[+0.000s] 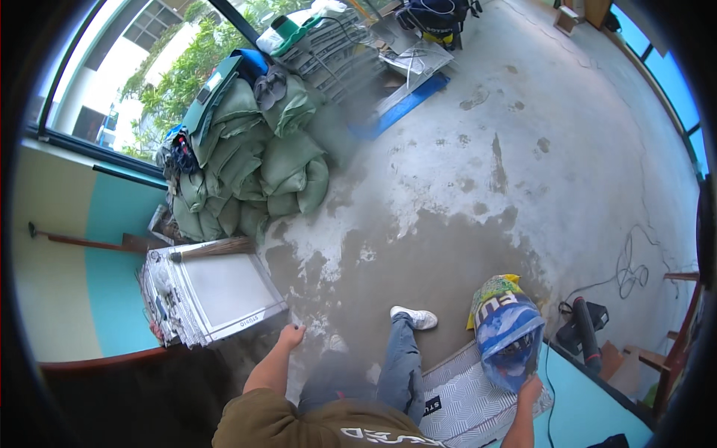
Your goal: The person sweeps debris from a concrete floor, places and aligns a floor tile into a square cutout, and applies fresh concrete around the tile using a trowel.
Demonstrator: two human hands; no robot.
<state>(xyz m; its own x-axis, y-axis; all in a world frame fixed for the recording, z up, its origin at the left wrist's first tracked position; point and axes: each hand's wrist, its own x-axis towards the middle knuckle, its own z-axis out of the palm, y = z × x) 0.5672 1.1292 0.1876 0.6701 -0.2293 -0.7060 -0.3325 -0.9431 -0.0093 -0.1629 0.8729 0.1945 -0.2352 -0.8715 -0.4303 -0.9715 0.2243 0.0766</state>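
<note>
At the lower right, my right hand (531, 388) is closed on the rim of a blue, white and yellow plastic bag (499, 317). The bag's mouth gapes toward me, with dark contents that I cannot make out. Beneath it lies a flat patterned cardboard box (459, 403). My left hand (293, 336) is closed, away from my body on the left; a small dark spot shows at its fingers, too small to name. Nearest to that hand is a stack of flat boxes (231, 287), with a bundle of thin sticks like a broom head (213, 249) on top.
Green stuffed sacks (287, 160) are piled under the window. Behind them are stacked boards (328, 60) and a blue strip (411, 103). A dark tool with a tube (586, 332) and a loose cable (631, 272) lie at right. The concrete floor (418, 246) has damp-looking patches.
</note>
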